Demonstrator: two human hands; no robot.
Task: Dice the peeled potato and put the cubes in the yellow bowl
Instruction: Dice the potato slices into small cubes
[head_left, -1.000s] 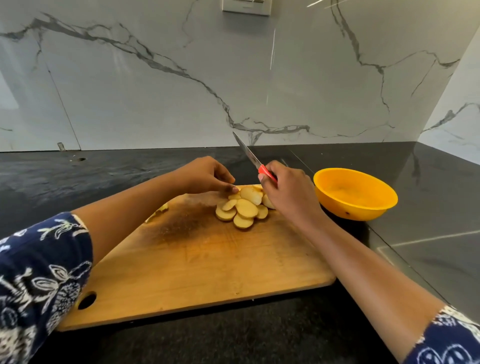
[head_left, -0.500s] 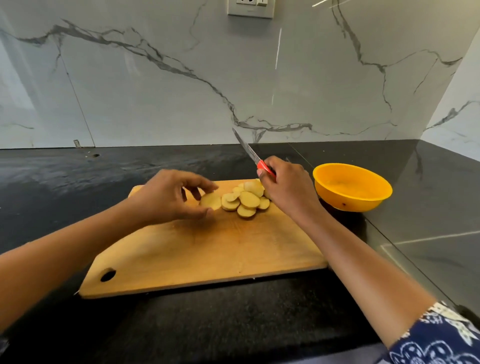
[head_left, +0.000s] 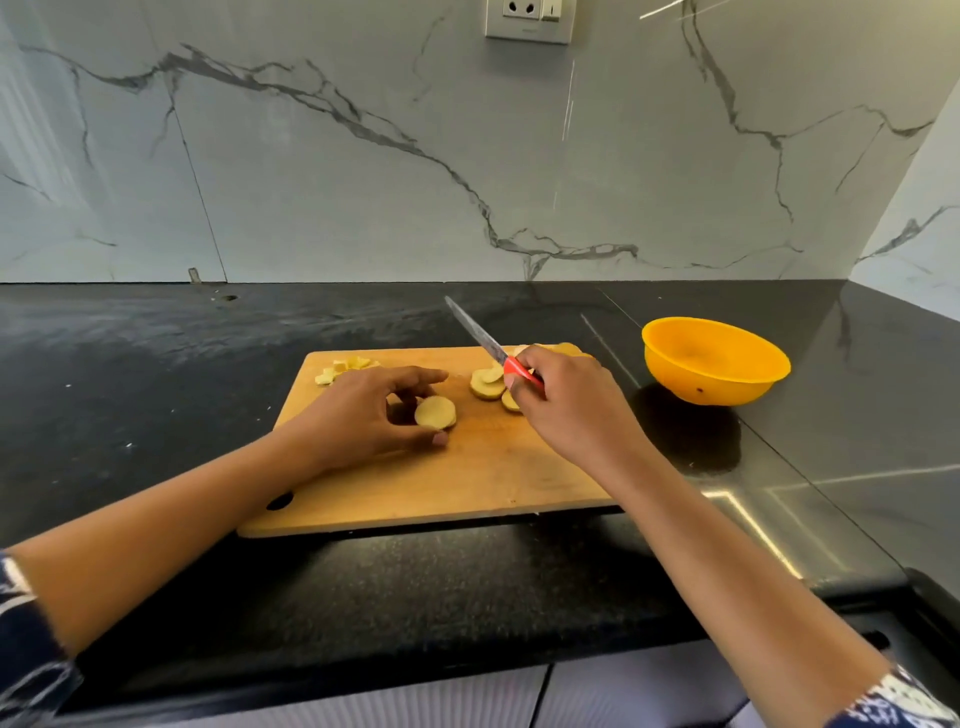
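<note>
A wooden cutting board (head_left: 467, 483) lies on the black counter. My left hand (head_left: 363, 415) pinches a small stack of round potato slices (head_left: 435, 412) between thumb and fingers near the board's middle. More potato slices (head_left: 487, 383) lie in a pile just to the right, partly hidden by my right hand (head_left: 571, 410), which grips a knife (head_left: 480, 335) by its red handle, blade pointing up and away to the left. Small potato cubes (head_left: 343, 369) sit at the board's far left corner. The yellow bowl (head_left: 714, 361) stands to the right of the board and looks empty.
The black counter (head_left: 156, 364) runs to a marble wall behind and at the right. A wall socket (head_left: 530, 21) sits high on the wall. The counter's front edge is close below the board, with cabinet fronts under it.
My left hand has pulled a few slices off the pile and drawn them left toward the board's middle. The right hand with the knife has stayed by the pile.
</note>
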